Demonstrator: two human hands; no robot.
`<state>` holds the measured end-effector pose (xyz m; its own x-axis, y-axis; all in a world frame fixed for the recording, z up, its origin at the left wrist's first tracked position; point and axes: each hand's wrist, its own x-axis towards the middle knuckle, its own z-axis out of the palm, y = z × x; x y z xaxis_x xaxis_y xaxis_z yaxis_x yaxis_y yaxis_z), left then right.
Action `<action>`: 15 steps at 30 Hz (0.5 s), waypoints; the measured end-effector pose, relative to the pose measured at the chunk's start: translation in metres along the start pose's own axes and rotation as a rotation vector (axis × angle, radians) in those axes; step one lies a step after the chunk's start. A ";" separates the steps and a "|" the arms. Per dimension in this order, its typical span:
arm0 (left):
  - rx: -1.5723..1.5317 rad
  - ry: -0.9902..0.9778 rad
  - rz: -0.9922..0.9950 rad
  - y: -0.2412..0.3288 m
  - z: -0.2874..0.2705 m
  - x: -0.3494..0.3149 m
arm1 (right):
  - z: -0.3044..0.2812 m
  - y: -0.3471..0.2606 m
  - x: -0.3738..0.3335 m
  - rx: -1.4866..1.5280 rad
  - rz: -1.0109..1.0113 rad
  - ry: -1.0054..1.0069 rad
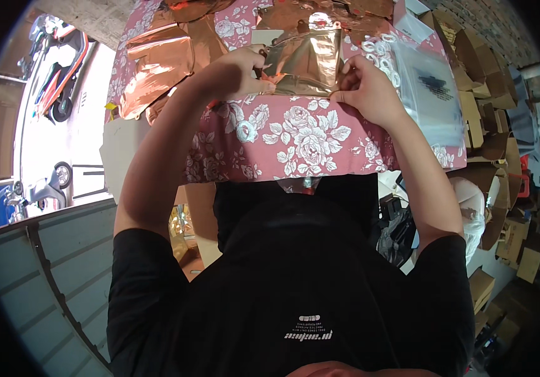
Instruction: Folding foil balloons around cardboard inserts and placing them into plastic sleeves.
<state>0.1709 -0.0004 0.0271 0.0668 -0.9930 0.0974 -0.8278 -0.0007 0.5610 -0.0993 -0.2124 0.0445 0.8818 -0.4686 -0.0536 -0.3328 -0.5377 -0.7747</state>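
Note:
A flat, folded piece of shiny copper-coloured foil [307,63], which looks like a deflated foil balloon, lies on the flowered tablecloth between my two hands. My left hand [243,74] is closed on its left edge, with the fingertips partly in shadow. At the lower right corner, the thumb and fingers of my right hand [368,90] pinch the foil's edge. Behind the foil a pale card [268,38] shows in part. More crumpled copper foil pieces [160,53] spread to the left of my left arm, and others [361,7] lie at the far side.
Several small white rolls [384,55] and a stack of clear plastic bags [436,94] lie on the table's right. One white roll [246,131] sits near the front edge of the pink tablecloth [310,166]. Open cardboard boxes [493,81] crowd the right side.

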 end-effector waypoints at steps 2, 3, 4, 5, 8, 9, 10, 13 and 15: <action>-0.032 -0.046 -0.048 0.008 -0.003 0.002 | 0.000 0.011 0.011 0.054 -0.010 -0.015; -0.065 -0.088 -0.102 0.012 -0.004 0.003 | -0.001 0.017 0.013 0.055 0.021 -0.018; -0.061 -0.086 -0.103 0.012 -0.004 0.002 | -0.002 0.017 0.017 0.056 0.045 -0.026; -0.017 -0.064 -0.106 0.012 -0.002 0.002 | -0.002 0.017 0.019 -0.006 -0.001 -0.015; -0.054 0.076 -0.089 0.010 0.009 -0.005 | 0.000 0.008 0.016 -0.213 -0.036 0.027; -0.137 0.193 -0.068 0.008 0.014 -0.009 | 0.000 0.005 0.017 -0.212 -0.039 0.029; -0.134 0.190 -0.066 0.012 0.017 -0.011 | 0.001 0.004 0.016 -0.213 -0.019 0.029; -0.271 0.352 -0.108 0.024 0.022 -0.014 | 0.000 0.002 0.014 -0.221 0.008 0.034; 0.252 0.443 -0.002 0.036 0.016 -0.015 | 0.000 0.002 0.013 -0.229 0.016 0.039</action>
<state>0.1316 0.0121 0.0326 0.2529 -0.8476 0.4664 -0.9325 -0.0850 0.3511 -0.0889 -0.2197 0.0419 0.8638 -0.5025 -0.0366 -0.4175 -0.6732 -0.6104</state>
